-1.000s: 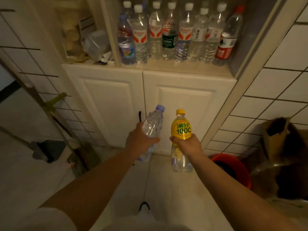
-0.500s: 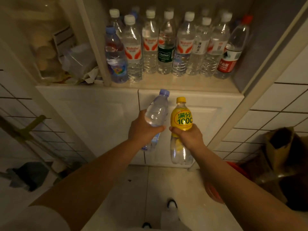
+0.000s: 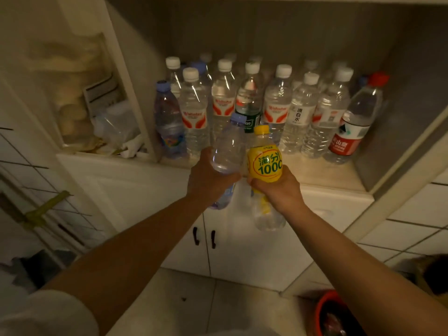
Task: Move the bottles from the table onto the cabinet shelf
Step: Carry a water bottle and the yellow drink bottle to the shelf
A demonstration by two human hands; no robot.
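You face a pale cabinet shelf (image 3: pixel 322 174) with upright water bottles (image 3: pixel 276 110) crowded along its far side; a blue-capped bottle (image 3: pixel 167 117) stands far left, a red-capped bottle (image 3: pixel 356 122) far right

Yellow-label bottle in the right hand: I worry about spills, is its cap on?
On. The yellow cap sits on the neck of the yellow-label bottle, gripped by the right hand.

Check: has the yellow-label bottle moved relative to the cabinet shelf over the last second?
Yes. The yellow-label bottle in the right hand has risen from door height to the cabinet shelf edge, closer to the stored bottles.
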